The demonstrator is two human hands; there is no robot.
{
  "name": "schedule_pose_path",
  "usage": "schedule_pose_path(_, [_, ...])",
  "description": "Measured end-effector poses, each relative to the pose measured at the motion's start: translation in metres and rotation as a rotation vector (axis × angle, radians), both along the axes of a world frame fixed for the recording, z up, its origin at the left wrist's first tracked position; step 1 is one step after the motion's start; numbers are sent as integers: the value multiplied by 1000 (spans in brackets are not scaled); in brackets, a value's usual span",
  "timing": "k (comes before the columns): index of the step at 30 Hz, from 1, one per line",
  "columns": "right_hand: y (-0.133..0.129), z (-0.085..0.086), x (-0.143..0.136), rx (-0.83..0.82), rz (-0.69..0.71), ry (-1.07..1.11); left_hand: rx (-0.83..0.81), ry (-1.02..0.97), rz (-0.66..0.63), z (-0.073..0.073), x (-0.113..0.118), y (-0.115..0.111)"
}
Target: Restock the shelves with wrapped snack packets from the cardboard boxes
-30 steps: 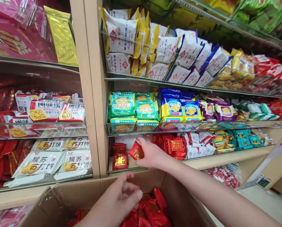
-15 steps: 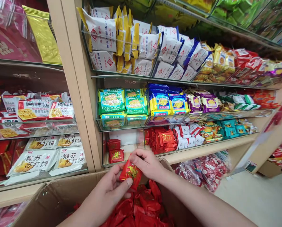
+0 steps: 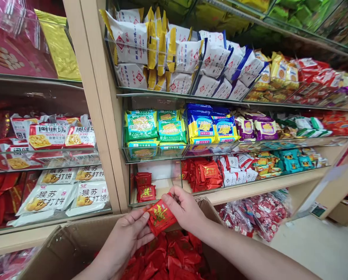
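A small red snack packet with gold characters is stretched between my two hands, its printed face up. My left hand pinches its left end between thumb and fingers. The right end is gripped by my right hand. Beneath them, an open cardboard box holds a heap of similar red packets. Just beyond my hands, a few red packets stand at the left of a low shelf compartment.
Red packets fill the neighbouring compartment. Green biscuit packs and blue-yellow packs sit one shelf up behind glass edging. A wooden upright divides the shelving. Bagged goods lie below on the right.
The packet has been turned flatter and straightened, showing its gold print. My left hand has shifted to its left end. The view has moved slightly left.
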State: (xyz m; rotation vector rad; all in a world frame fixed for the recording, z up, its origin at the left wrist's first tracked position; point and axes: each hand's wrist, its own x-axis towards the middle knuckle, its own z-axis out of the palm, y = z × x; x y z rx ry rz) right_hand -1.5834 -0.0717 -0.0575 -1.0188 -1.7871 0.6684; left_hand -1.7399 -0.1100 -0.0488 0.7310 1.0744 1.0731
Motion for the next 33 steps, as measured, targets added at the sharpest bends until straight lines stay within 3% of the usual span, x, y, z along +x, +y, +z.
schedule_pose_path(7, [-5,-5,-3,5,17,-27,-9,50,86,-18,-1,6])
schedule_pose_path(12, [2,-5,-3,-48,-84,10,67,19,142,-11,2,5])
schedule_pose_path(15, [5,-6,-4,-80,-116,7,108,46,113,-6,7,2])
schedule_pose_path(18, [4,-7,-6,-89,-105,-8,113,102,89,-9,9,2])
schedule_pose_path(24, [-1,-9,-13,-98,-105,37,190,339,209,-16,8,2])
schedule_pose_path(29, [-1,-21,-23,-271,-114,310,318,569,220,-17,11,4])
schedule_pose_path(33, [2,-18,-20,-549,41,394,314,655,214,-15,8,10])
